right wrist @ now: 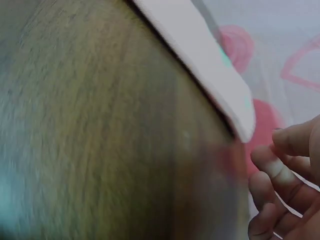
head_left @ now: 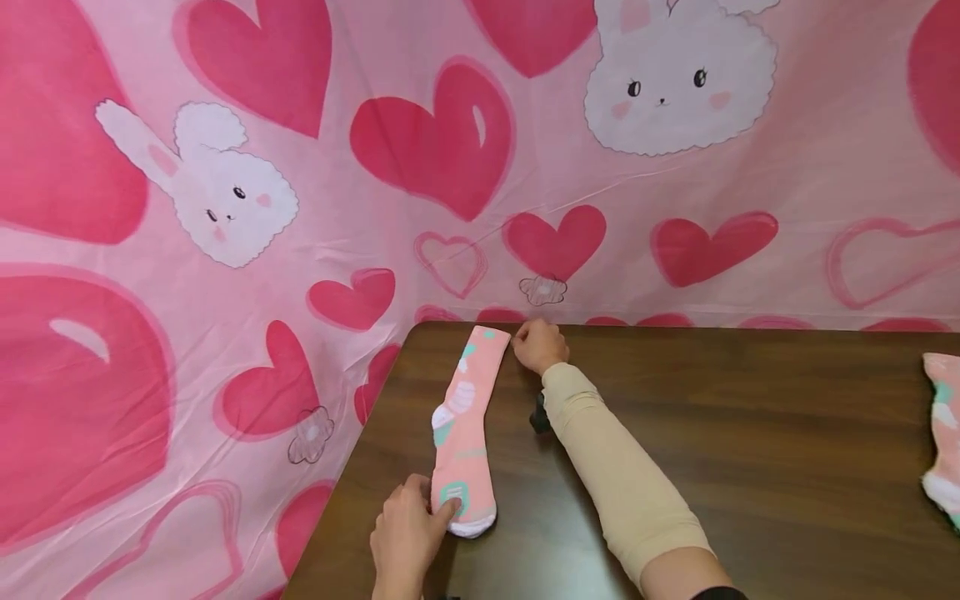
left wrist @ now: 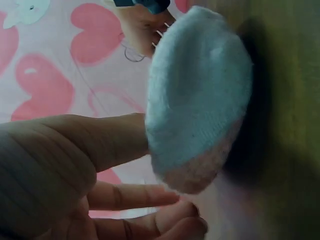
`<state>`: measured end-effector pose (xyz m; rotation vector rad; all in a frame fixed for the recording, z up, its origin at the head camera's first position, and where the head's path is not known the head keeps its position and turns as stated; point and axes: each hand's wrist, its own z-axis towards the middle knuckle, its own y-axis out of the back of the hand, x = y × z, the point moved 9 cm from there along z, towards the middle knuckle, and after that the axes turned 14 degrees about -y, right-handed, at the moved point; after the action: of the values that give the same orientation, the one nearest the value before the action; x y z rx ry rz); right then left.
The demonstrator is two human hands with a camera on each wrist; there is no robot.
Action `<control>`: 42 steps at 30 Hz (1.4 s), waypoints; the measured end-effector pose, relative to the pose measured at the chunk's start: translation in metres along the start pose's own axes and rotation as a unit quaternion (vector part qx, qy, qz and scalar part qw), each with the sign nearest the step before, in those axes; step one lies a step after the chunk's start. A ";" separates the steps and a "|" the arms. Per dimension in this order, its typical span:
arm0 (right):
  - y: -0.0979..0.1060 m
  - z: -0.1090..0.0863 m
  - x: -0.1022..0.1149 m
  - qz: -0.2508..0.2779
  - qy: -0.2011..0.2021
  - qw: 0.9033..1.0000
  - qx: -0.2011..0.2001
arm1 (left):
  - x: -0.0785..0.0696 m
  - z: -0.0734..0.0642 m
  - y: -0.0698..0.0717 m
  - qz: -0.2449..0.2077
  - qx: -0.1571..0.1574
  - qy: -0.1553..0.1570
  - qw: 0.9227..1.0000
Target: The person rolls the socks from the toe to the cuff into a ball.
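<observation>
Left hand (head_left: 407, 529) rests its straight thumb on top of the sock (head_left: 465, 433) at the toe; whether its fingers pinch the side is hidden, so I cannot tell. Right hand (head_left: 541, 346) grasps nothing, its fingers loosely bent just beside the cuff, apart from it in the right wrist view.

This sock lies flat near the table's (head_left: 750, 417) left edge, cuff by the far left corner, toe toward the near side. The step looks like straightening it; the next move probably calls for light smoothing from both ends, without bunching it.

Its knit looks soft and fuzzy: pink, with white toe and heel, green patches and a slight bend at the heel. The tabletop is smooth, dark wood grain. Another sock (head_left: 947, 417) lies well apart, rightward, partly out of frame.
</observation>
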<state>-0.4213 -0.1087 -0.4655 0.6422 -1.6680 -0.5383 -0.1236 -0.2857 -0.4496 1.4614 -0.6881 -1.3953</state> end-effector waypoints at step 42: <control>-0.023 0.014 0.039 0.050 0.067 0.996 0.005 | 0.023 -0.021 -0.049 -0.613 0.050 0.081 0.785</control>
<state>-0.4378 -0.1520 -0.4552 0.5867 -1.5671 -0.4073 -0.1093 -0.2827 -0.5063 2.2134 0.4846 -2.1155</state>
